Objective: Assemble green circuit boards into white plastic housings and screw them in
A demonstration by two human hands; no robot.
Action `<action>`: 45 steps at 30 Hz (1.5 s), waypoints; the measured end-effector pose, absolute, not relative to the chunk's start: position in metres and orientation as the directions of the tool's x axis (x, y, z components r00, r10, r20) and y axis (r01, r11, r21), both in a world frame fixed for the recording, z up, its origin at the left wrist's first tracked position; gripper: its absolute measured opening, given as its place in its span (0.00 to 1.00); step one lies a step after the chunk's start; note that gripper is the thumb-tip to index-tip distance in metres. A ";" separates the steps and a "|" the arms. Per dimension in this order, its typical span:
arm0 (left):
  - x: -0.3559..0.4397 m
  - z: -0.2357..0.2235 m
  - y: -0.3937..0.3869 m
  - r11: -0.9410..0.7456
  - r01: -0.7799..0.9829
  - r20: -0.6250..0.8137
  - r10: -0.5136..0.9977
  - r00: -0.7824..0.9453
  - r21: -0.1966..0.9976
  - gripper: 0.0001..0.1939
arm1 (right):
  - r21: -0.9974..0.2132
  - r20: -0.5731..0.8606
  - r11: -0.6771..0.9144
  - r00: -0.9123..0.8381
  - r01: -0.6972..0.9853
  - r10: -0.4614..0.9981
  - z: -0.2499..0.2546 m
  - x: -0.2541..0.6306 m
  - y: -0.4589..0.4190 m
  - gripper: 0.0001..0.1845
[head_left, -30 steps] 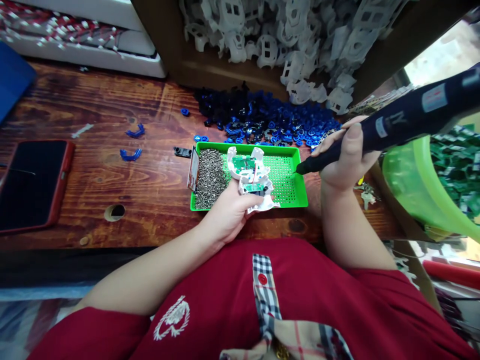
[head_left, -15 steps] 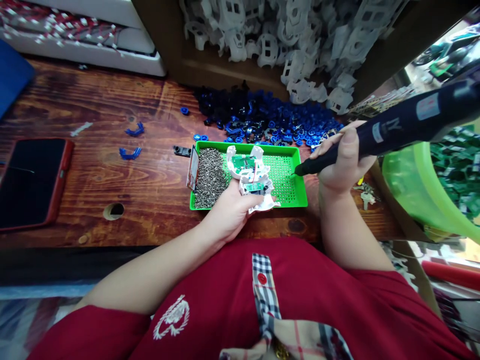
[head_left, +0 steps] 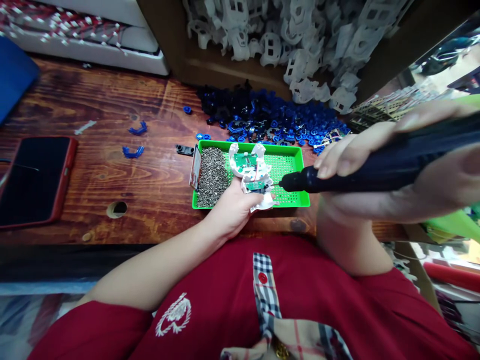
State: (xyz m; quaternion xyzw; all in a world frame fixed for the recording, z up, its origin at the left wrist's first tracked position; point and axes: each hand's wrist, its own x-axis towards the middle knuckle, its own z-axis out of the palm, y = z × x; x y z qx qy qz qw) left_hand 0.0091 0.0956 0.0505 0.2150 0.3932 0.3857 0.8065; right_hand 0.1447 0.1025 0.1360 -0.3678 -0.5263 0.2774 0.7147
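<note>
My left hand (head_left: 234, 202) is closed on a white plastic housing (head_left: 267, 201) with green circuit boards (head_left: 245, 161) set inside it. The housing is held above a green perforated tray (head_left: 300, 204). In my right hand (head_left: 360, 160) is a black electric screwdriver (head_left: 397, 160), lying nearly level and pointing left. Its thin bit reaches the right side of the housing, by the lower board; whether it touches a screw is too small to tell. A heap of small silver screws (head_left: 213, 177) fills the left part of the tray.
Blue and black plastic parts (head_left: 270, 117) are piled behind the tray, below a cardboard box (head_left: 202, 70) of white housings (head_left: 270, 49). To the left lie a phone (head_left: 33, 180) and two blue clips (head_left: 133, 151). A lime-green tub (head_left: 459, 225) stands at right.
My right hand has turned the screwdriver flatter and brought its bit left, from the tray's right end to the housing. The left hand keeps the housing almost in place.
</note>
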 end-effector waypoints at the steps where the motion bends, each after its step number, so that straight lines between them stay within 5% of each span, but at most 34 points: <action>1: 0.009 0.050 0.096 0.606 -0.462 -0.462 0.794 0.394 0.647 0.31 | -0.797 0.568 0.603 0.298 -0.032 0.767 0.131 0.143 0.107 0.18; 7: 0.009 0.043 0.095 0.589 -0.492 -0.426 0.806 0.411 0.641 0.25 | -0.757 0.587 0.642 0.301 -0.126 0.751 0.114 0.139 0.117 0.14; 13: 0.010 0.042 0.091 0.536 -0.495 -0.390 0.842 0.373 0.684 0.28 | -0.879 0.421 0.458 0.230 -0.136 0.877 0.121 0.136 0.108 0.16; 17: 0.012 0.044 0.089 0.516 -0.491 -0.399 0.856 0.330 0.702 0.30 | -0.771 0.560 0.612 0.272 -0.175 0.783 0.112 0.133 0.112 0.14; 26: 0.013 0.046 0.087 0.517 -0.458 -0.410 0.855 0.319 0.723 0.25 | -0.755 0.575 0.624 0.256 -0.201 0.777 0.104 0.139 0.112 0.14; 36: 0.009 0.051 0.095 0.594 -0.462 -0.445 0.803 0.397 0.659 0.33 | -0.792 0.544 0.609 0.399 -0.047 0.738 0.103 0.181 0.099 0.11; 45: 0.009 0.054 0.095 0.617 -0.425 -0.478 0.785 0.394 0.662 0.30 | -0.791 0.585 0.611 0.304 0.011 0.752 0.062 0.187 0.088 0.08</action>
